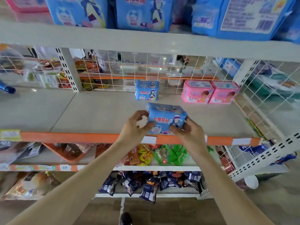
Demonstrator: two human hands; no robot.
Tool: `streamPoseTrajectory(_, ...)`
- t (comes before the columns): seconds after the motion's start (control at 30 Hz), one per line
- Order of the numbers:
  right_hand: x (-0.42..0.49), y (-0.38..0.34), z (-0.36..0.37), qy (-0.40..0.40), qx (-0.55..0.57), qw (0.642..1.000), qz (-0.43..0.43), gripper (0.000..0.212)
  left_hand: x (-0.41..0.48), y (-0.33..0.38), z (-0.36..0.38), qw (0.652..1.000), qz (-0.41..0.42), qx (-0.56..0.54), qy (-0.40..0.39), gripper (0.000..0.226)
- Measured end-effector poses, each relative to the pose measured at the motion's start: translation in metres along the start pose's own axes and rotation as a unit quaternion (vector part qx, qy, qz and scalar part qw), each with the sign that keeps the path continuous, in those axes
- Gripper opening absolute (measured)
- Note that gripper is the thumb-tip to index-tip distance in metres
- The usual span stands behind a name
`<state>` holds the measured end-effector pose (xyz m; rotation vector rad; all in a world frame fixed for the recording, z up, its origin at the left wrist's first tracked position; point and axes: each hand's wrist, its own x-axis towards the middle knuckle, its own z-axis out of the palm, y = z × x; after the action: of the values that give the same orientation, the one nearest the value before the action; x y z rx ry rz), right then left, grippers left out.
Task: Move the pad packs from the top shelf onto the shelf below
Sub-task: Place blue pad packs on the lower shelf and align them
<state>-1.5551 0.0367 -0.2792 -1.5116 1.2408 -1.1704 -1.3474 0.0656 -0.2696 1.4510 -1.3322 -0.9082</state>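
Observation:
A blue pad pack (165,118) is held over the front of the lower shelf (97,111), just above its orange edge. My left hand (138,125) grips its left side and my right hand (186,130) grips its right side. Another blue pad pack (146,90) stands upright at the back of this shelf. Two pink pad packs (209,91) stand side by side to its right. Several large blue pad packs (142,13) stand on the top shelf (146,41) above.
A white wire grid (146,70) backs the lower shelf and another closes its right side. Snack bags (155,155) fill the shelves underneath. A white slotted upright (69,70) stands at the back left.

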Motion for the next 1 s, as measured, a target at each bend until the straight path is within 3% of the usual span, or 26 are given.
streamPoseTrajectory(0.2,0.058,0.014,0.004,0.089,-0.072,0.993,0.025,0.021,0.069,-0.022,0.011,0.999,0.014,0.003,-0.033,0.032)
streamPoseTrajectory(0.4,0.104,0.034,0.0,0.15,-0.116,0.982,0.018,0.031,0.126,-0.032,0.033,0.994,0.005,0.028,-0.107,0.054)
streamPoseTrajectory(0.67,0.14,0.065,0.004,0.18,-0.177,0.967,-0.028,0.03,0.164,-0.05,0.042,0.986,-0.052,0.052,-0.153,0.059)
streamPoseTrajectory(0.73,0.147,0.074,0.006,0.194,-0.193,0.961,-0.034,0.029,0.172,-0.057,0.041,0.987,-0.089,0.041,-0.126,0.061)
streamPoseTrajectory(0.9,0.175,0.096,0.014,0.209,-0.189,0.959,-0.042,0.03,0.185,-0.076,0.026,0.982,-0.173,0.073,0.034,0.05)
streamPoseTrajectory(1.0,0.198,0.104,0.019,0.185,-0.174,0.966,-0.048,0.035,0.194,-0.087,0.007,0.974,-0.174,0.094,0.112,0.047)
